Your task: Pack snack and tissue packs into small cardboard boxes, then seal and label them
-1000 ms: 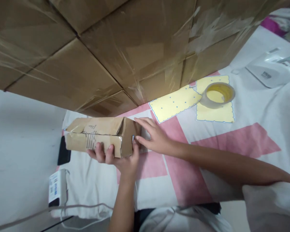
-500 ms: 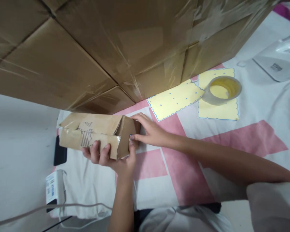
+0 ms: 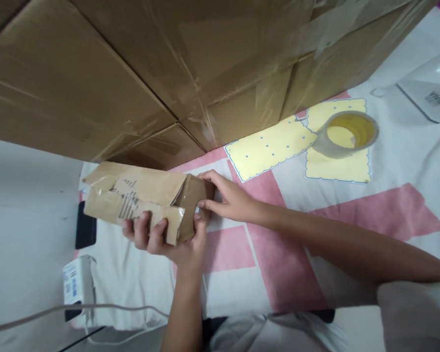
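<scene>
A small brown cardboard box (image 3: 154, 183) lies tilted on its side over the cloth. Its top flap stands slightly apart near the right end, and torn printed marks show on its face. My left hand (image 3: 168, 237) grips the box from below, fingers on the near face and thumb at the right end. From the right, my right hand (image 3: 227, 198) holds that end, with its thumb on the end face and its fingers over the far edge. A small pale patch shows by the thumbs; I cannot make out what it is.
Behind stands a wall of large taped cartons (image 3: 220, 63). A roll of clear tape (image 3: 324, 142) rests on yellow cards (image 3: 271, 149). At far right is a white device (image 3: 429, 93). A white power adapter (image 3: 75, 283) with cables and a dark flat object (image 3: 85, 227) lie left.
The view has shifted a little, so the tape roll and cards sit further right. Both hands keep their hold on the box, my right thumb having moved slightly on its end.
</scene>
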Tool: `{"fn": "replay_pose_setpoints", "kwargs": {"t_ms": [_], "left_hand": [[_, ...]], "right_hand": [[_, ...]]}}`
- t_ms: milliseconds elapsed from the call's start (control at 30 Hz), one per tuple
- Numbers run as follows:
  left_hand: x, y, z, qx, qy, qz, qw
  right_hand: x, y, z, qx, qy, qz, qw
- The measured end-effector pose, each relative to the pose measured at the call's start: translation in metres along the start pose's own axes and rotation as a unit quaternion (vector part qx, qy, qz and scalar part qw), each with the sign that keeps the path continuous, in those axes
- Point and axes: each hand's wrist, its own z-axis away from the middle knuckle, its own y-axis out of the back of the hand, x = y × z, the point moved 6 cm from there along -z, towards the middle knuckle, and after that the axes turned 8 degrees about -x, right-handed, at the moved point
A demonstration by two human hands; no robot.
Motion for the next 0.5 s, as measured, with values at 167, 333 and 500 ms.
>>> {"fn": "replay_pose_setpoints", "kwargs": {"t_ms": [167,333,500], "left_hand": [[-0.0018,0.0,0.0027,-0.012,0.008,-0.005,1.0],[-0.003,0.0019,0.0044,-0.028,0.008,-0.001,1.0],[-0.002,0.0048,0.005,-0.03,0.002,0.014,0.999]], "right_hand": [[0.0046,-0.0013,0.0,0.004,-0.018,0.028,0.999],[0.0018,0.0015,-0.0046,0.009,-0.018,0.036,0.999],[0.001,0.0048,-0.005,0.03,-0.025,0.024,0.999]]}}
